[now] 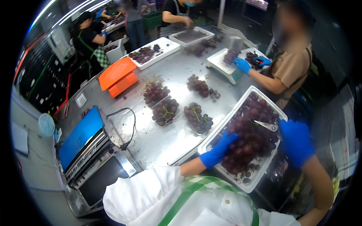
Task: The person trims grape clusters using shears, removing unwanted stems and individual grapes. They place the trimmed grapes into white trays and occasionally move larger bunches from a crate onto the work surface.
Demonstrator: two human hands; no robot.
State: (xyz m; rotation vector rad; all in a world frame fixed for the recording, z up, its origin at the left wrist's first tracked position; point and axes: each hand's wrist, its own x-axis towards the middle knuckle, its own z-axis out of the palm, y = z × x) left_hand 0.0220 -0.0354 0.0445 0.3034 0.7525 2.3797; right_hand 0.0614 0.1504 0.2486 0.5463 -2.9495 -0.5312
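A white foam tray (pixel 206 143) filled with dark red grapes stands before me, tilted across the view. My left hand (pixel 219 149), in a blue glove, holds a large bunch of grapes (pixel 245 147) by its left side. My right hand (pixel 297 141), gloved too, grips small metal scissors (pixel 266 126) whose blades point left over the grapes. Loose grapes lie at the tray's near end. On the steel table beyond the tray rest several grape bunches (pixel 198 117), some in clear packaging.
A wrapping machine with a blue lid (pixel 82 138) stands at left, its cable on the steel table (pixel 158 147). An orange scale (pixel 118 76) sits farther back. At right a co-worker in blue gloves handles grapes at a white scale (pixel 223 66). More foam trays and co-workers are behind.
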